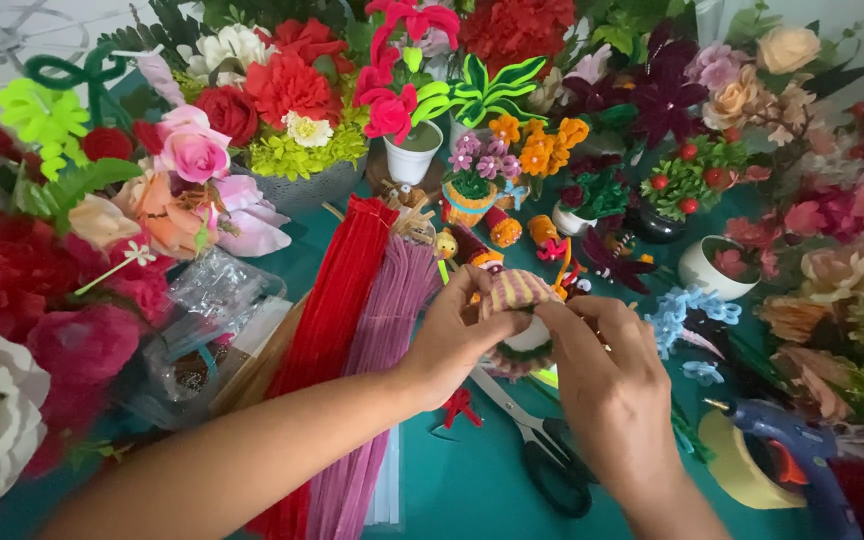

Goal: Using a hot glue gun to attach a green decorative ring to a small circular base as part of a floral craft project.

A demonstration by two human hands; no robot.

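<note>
Head: both hands (pixel 542 350) pinching striped chenille piece (pixel 514 290).

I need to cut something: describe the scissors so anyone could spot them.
Start at the teal table. Between the two forearms, just below the hands, lie the scissors. Silver blades and black handles set them apart from the red and pink pipe-cleaner bundles beside them.

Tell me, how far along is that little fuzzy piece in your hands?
Done: many finished flowers and small potted pieces ring the table. In hand: both hands, left hand and right hand, pinch a striped woven piece. Left: red stems and pink stems lie unused.
</note>
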